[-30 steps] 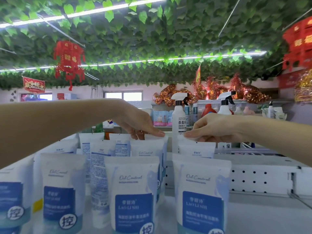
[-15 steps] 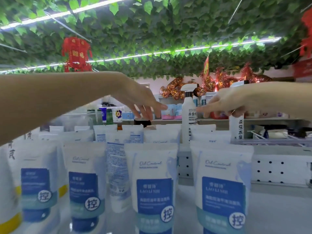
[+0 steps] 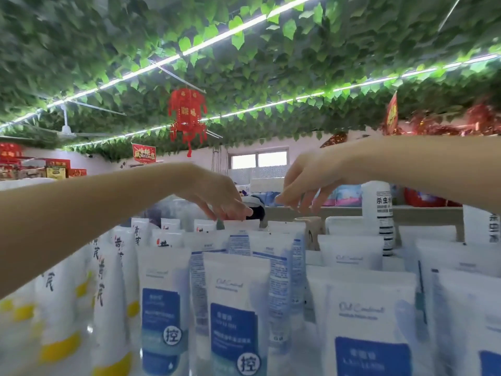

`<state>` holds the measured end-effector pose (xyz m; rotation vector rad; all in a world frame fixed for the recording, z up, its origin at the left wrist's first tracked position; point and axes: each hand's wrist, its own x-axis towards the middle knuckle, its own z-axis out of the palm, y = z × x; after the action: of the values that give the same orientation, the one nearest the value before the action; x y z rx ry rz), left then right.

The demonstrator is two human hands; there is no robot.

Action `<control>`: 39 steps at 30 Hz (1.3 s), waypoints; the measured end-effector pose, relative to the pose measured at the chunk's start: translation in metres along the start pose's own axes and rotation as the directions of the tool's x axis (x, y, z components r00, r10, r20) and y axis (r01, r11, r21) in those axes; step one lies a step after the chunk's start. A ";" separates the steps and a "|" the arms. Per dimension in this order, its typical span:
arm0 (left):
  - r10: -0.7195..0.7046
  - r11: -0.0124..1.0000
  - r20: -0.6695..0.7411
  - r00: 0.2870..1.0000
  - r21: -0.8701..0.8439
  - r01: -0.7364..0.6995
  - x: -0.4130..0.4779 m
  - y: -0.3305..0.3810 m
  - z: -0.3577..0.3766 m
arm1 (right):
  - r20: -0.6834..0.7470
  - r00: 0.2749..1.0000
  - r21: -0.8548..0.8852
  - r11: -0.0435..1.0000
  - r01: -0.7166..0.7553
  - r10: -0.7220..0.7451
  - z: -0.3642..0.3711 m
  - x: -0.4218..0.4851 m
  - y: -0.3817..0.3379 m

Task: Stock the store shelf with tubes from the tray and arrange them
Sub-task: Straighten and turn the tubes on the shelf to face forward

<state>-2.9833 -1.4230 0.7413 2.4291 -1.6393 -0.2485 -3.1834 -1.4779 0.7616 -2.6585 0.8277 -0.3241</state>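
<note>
**Squaring up the back row**

Looks like the arranging step rather than the fetching: no tray in sight, and rows of tubes [image 3: 233, 308] already standing upright and close-packed, blue-labelled through the middle and right, yellow-labelled ones [image 3: 108, 294] off to the left.

Reaches over the front rows with the left hand [image 3: 225, 202], fingertips down on the flat top edge of a back-row tube [image 3: 238, 225]. Cannot tell whether pinching that edge or only touching it.

Hangs the right hand [image 3: 306, 183] just beside and a little higher, fingers loosely apart, gripping nothing and not touching the tube tops underneath.

Probably calls next for a firm pinch on that top edge, then a small turn or nudge to bring the tube square with its neighbours. Shows fine print instead of the label on several tubes in that column, so likely a turn to face them forward.

Needs a light touch, given how tightly the rows stand; could tip a neighbour with a hard push. Worth steadying the next tube with the free right hand, and keeping clear of the spray bottle [image 3: 378, 213] behind on the right.
</note>
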 end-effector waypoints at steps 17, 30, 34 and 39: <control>0.074 0.996 0.066 0.995 -0.052 -0.071 0.005 -0.003 0.010 | 0.207 0.978 0.287 0.954 -0.083 0.023 0.016 0.011 0.021; 0.136 0.954 0.110 0.985 -0.283 -0.101 -0.005 0.006 0.012 | 0.271 0.963 0.321 0.943 -0.086 -0.005 0.014 0.010 0.021; 0.117 0.942 0.058 0.991 -0.324 -0.092 -0.008 0.008 0.019 | 0.224 0.973 0.293 0.949 -0.114 0.048 0.016 0.011 0.017; 0.093 0.931 0.039 0.995 -0.357 -0.073 -0.012 0.004 0.016 | 0.164 0.984 0.182 0.978 -0.098 0.068 0.019 0.017 0.016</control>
<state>-2.9960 -1.4143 0.7271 2.0945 -1.5560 -0.5521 -3.1719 -1.4954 0.7399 -2.4292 0.8120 -0.1609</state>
